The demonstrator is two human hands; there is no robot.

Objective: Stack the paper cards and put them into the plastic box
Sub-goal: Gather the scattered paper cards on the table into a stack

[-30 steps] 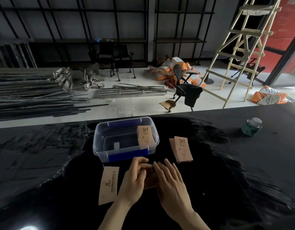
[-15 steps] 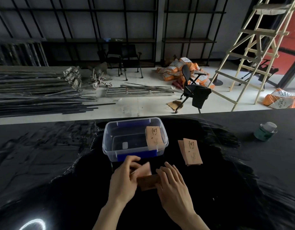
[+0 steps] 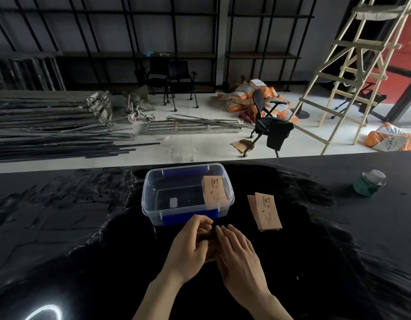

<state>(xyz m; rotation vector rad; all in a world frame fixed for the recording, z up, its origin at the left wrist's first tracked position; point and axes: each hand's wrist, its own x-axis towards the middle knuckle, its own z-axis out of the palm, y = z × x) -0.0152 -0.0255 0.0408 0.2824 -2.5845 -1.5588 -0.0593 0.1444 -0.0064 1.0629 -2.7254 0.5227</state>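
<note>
A clear plastic box [image 3: 153, 188] with blue clips sits on the black table, and a tan paper card [image 3: 214, 191] leans inside its right end. A small stack of tan cards [image 3: 266, 211] lies to the right of the box. Just in front of the box, my left hand [image 3: 188, 248] and my right hand [image 3: 239, 252] are pressed together over a few tan cards [image 3: 211, 249], which show only as a sliver between the palms. The left fingers curl around them; the right hand lies flat on top.
A green jar with a clear lid [image 3: 369, 185] stands at the table's right. The black table [image 3: 61, 227] ends just behind the box. Beyond it are metal bars, an office chair [image 3: 266, 121] and a wooden ladder [image 3: 352, 72] on the floor.
The card that lay on the table to my left is gone from there. My left hand brought a card onto the pile, and both hands have closed over it.
</note>
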